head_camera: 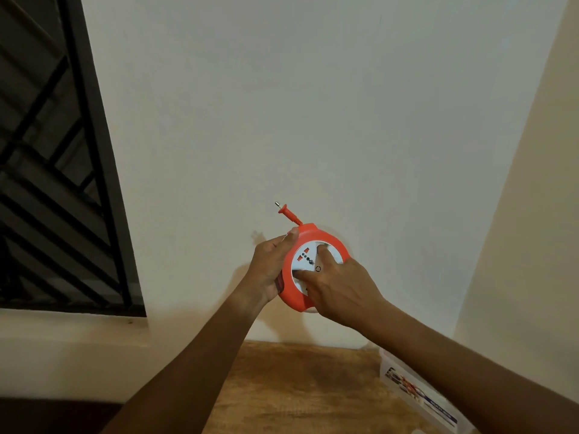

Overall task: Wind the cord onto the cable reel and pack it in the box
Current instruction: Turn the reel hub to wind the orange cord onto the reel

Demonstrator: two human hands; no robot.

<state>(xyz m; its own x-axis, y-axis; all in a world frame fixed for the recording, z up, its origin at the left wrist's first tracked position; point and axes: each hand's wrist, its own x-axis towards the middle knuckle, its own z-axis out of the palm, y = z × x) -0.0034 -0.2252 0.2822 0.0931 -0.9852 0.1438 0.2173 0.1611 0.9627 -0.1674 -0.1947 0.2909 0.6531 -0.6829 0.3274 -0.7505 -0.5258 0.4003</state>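
I hold a round orange cable reel (326,238) with a white socket face up in front of the wall. My left hand (271,266) grips its left rim, thumb on the top edge. My right hand (340,288) lies over the white face, fingers pressed into the winder recesses. An orange plug (287,213) with a metal pin sticks out at the reel's top left. No loose cord shows. The white box (416,399) with printed pictures lies on the wooden table (297,386) at the lower right, partly hidden by my right forearm.
A pale wall fills the view behind the reel. A dark window with black metal bars (62,183) is on the left, above a light sill. A second wall meets at the right corner.
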